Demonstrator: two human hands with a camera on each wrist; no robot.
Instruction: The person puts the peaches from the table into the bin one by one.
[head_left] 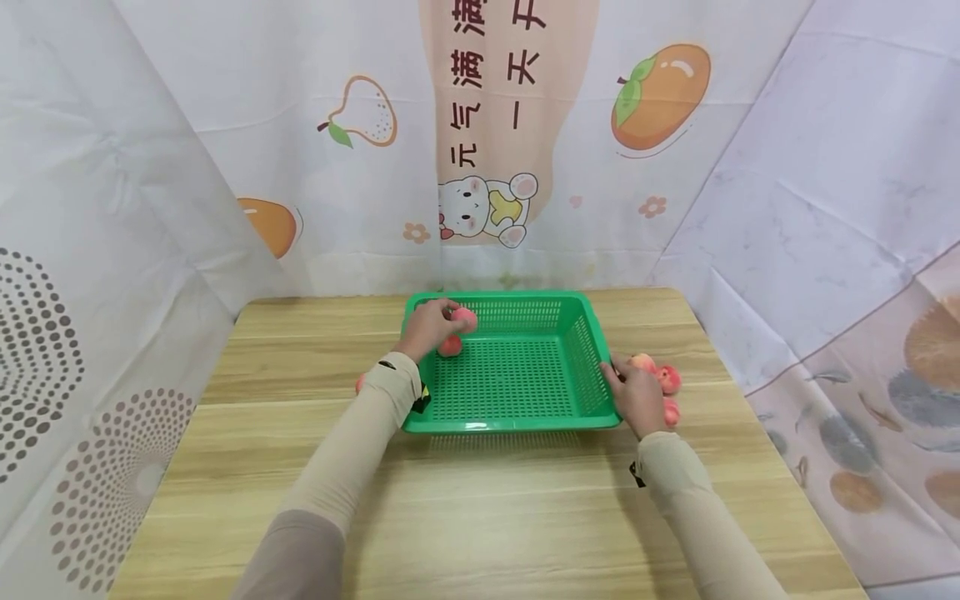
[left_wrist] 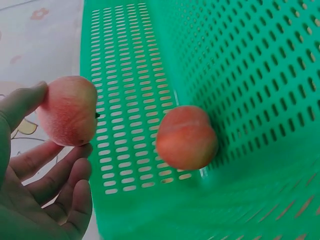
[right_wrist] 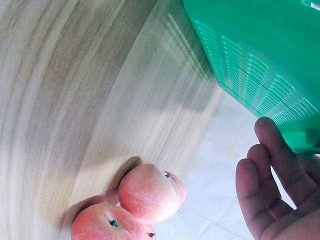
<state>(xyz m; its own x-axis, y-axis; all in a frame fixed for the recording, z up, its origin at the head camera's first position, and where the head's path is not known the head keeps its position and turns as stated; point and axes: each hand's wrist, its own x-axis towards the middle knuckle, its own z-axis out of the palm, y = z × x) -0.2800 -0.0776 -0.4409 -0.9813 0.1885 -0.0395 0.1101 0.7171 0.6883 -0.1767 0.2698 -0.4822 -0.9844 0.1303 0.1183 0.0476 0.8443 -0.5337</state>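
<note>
My left hand (head_left: pixel 431 327) pinches a pink-red peach (left_wrist: pixel 69 111) between thumb and fingertips, over the back left part of the green plastic basket (head_left: pixel 517 423). Just below it a second peach (left_wrist: pixel 187 137) lies on the basket's slotted floor, close to the wall. At the basket's right side my right hand (head_left: pixel 639 398) holds the rim, thumb over the edge and fingers along the outside. Part of that grip is hidden in the right wrist view, where the other fingers (right_wrist: pixel 285 185) extend beside the outer wall.
Right of the basket, next to my right hand, several peaches (head_left: pixel 669 379) sit together on the wooden table (head_left: pixel 502 508). Another peach (head_left: pixel 360 383) lies left of the basket, mostly hidden by my left sleeve. A printed curtain (head_left: pixel 360 208) hangs behind the table's far edge.
</note>
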